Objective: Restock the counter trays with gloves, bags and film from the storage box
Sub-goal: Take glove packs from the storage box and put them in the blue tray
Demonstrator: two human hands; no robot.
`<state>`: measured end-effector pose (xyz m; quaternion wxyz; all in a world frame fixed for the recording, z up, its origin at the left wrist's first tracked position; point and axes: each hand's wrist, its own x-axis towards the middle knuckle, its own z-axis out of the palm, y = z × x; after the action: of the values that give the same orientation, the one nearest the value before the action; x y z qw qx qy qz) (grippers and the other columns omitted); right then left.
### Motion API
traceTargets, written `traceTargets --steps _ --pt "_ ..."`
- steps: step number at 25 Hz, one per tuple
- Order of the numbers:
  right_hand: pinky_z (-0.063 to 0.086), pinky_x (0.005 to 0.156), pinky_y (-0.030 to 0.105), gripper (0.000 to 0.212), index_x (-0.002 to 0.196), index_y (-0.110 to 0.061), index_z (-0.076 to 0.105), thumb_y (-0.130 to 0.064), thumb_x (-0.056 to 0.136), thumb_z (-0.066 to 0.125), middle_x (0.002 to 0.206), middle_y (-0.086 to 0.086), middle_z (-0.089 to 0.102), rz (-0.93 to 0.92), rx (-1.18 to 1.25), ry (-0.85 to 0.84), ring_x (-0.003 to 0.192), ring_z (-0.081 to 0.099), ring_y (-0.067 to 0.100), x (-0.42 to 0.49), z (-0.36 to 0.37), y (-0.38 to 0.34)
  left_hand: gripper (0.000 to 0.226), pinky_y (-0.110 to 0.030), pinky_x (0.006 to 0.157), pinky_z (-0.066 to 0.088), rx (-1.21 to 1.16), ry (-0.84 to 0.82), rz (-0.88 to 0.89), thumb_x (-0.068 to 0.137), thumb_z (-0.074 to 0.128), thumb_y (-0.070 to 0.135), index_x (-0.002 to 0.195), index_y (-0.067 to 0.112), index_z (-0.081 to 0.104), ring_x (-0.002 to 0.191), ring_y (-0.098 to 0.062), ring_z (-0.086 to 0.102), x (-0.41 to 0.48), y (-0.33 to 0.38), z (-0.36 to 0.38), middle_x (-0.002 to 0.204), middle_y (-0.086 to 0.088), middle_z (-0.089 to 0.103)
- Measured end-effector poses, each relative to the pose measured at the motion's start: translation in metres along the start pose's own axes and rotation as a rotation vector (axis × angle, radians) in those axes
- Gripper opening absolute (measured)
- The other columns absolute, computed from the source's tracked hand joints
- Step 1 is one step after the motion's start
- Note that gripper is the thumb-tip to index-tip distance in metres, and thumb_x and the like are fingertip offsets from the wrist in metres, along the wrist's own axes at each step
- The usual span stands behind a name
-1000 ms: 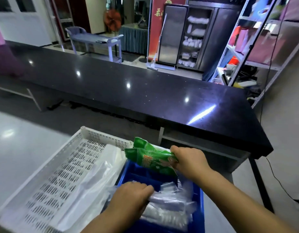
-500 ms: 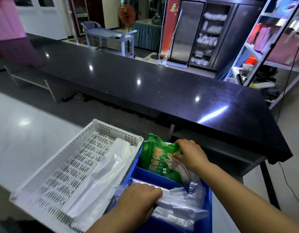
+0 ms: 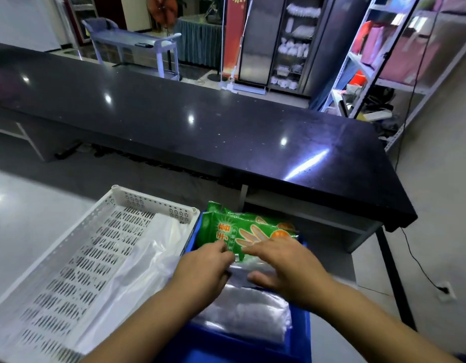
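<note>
Tucking-in step, I think: green plastic glove packs sit far in the blue plastic bin, right grip flat open, left grip curled, hold unclear; next, let go, fetch more.

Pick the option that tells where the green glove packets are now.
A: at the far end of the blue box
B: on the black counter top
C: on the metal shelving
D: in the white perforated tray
A: the green glove packets sit at the far end of the blue box, just right of the white tray.
</note>
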<state>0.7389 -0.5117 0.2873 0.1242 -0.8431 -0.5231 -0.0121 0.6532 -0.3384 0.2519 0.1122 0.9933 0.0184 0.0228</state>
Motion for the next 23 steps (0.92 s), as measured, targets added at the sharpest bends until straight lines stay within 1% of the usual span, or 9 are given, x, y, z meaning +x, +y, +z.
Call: traceTargets --steps 2,4,9,11,14,17,19,21,23 --pt "0.048 0.083 0.038 0.038 0.119 -0.026 0.055 -0.039 0.082 0.056 0.110 -0.001 0.068 0.076 -0.102 -0.132 0.099 0.060 0.022 -0.006 0.010 -0.003 0.021 -0.033 0.074 0.043 -0.004 -0.006 0.021 0.083 0.049 0.030 0.100 0.019 0.054 0.104 -0.023 0.053 0.014 0.006 -0.005 0.112 0.002 0.053" --pt "0.049 0.078 0.039 0.022 0.107 -0.022 0.060 -0.029 0.087 0.051 0.102 0.004 0.069 0.190 -0.078 -0.113 0.094 0.061 0.028 -0.005 0.017 0.005 0.023 -0.031 0.079 0.039 0.004 0.006 0.068 0.081 0.053 0.033 0.100 0.021 0.056 0.105 -0.023 0.054 0.027 0.010 -0.010 0.109 0.002 0.059" --pt "0.045 0.047 0.032 0.003 0.067 -0.015 0.065 -0.015 0.069 0.064 0.064 0.008 0.067 0.311 -0.081 0.239 0.057 0.061 0.034 0.003 0.010 0.027 0.079 -0.032 0.102 0.030 -0.060 0.078 0.135 0.070 0.071 0.035 0.140 0.023 0.035 0.121 -0.020 0.050 0.048 -0.008 -0.025 0.133 0.003 0.055" --pt "0.045 0.046 0.030 0.021 0.067 -0.016 0.068 -0.025 0.079 0.052 0.059 0.004 0.066 0.249 -0.170 0.437 0.050 0.059 0.029 0.004 0.010 0.037 0.068 -0.035 0.093 0.042 0.031 0.237 0.236 0.064 0.076 0.020 0.128 0.018 0.052 0.103 -0.024 0.062 0.055 -0.015 -0.027 0.116 -0.001 0.066" --pt "0.046 0.054 0.030 0.039 0.071 -0.016 0.069 -0.034 0.094 0.043 0.065 0.002 0.068 0.161 -0.330 0.585 0.054 0.058 0.024 0.000 0.023 0.045 0.031 -0.030 0.061 0.052 0.080 0.387 0.335 0.056 0.076 0.003 0.084 0.015 0.069 0.065 -0.025 0.064 0.059 -0.019 -0.017 0.074 -0.002 0.069" --pt "0.044 0.060 0.031 0.009 0.067 -0.018 0.067 -0.017 0.071 0.075 0.068 0.001 0.068 0.188 -0.453 0.424 0.062 0.058 0.024 -0.007 0.051 0.042 0.027 -0.024 0.046 0.045 0.180 0.229 0.387 0.044 0.080 0.009 0.062 0.018 0.062 0.052 -0.021 0.060 0.053 -0.020 0.011 0.058 0.000 0.062" --pt "0.046 0.056 0.029 0.017 0.065 -0.019 0.069 -0.012 0.056 0.082 0.064 0.000 0.067 0.223 -0.390 0.218 0.061 0.059 0.023 -0.011 0.064 0.037 0.027 -0.022 0.043 0.042 0.183 0.131 0.359 0.041 0.079 0.012 0.058 0.018 0.059 0.050 -0.021 0.060 0.048 -0.023 0.027 0.054 0.001 0.061" --pt "0.042 0.052 0.026 0.024 0.060 -0.020 0.067 -0.009 0.046 0.082 0.058 -0.002 0.064 0.266 -0.330 0.078 0.056 0.057 0.021 -0.011 0.067 0.033 0.018 -0.028 0.049 0.042 0.063 0.051 0.247 0.055 0.071 0.009 0.068 0.015 0.059 0.063 -0.026 0.065 0.048 -0.026 0.036 0.066 -0.003 0.067" --pt "0.034 0.056 0.028 0.022 0.055 -0.020 0.056 -0.007 0.055 0.074 0.061 0.001 0.062 0.399 -0.239 -0.055 0.059 0.051 0.025 -0.008 0.066 0.033 0.013 -0.032 0.061 0.040 -0.006 -0.083 0.127 0.073 0.058 0.014 0.086 0.016 0.058 0.087 -0.030 0.063 0.055 -0.030 0.037 0.090 -0.007 0.069"
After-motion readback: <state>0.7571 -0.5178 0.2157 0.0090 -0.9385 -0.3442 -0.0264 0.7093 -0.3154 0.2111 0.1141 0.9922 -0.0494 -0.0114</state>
